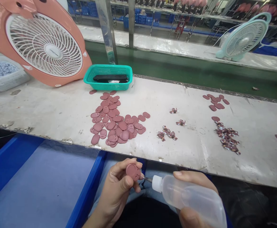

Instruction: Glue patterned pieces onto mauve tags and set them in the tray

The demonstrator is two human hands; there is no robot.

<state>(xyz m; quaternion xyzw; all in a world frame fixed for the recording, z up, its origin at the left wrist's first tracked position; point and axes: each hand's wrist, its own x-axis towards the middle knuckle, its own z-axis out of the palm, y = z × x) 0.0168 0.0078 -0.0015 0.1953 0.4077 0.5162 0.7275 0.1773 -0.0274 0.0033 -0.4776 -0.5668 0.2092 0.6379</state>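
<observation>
My left hand (119,190) pinches a small dark-red oval piece (133,171) between thumb and fingers, below the table's front edge. My right hand (195,190) is wrapped round a clear plastic squeeze bottle (190,198) lying sideways. Its thin metal nozzle (148,180) points left and touches the oval piece. On the white table (58,110) lies a heap of the same dark-red ovals (114,122). Small multicoloured bits (168,133) are scattered to the right of the heap, with a larger cluster (227,137) farther right.
A teal basket (108,77) with a dark object stands behind the heap. A pink fan (43,41) leans at back left, beside a white tray (3,74). A mint fan (244,36) stands beyond a green conveyor (200,72). A blue bin (34,183) sits at lower left.
</observation>
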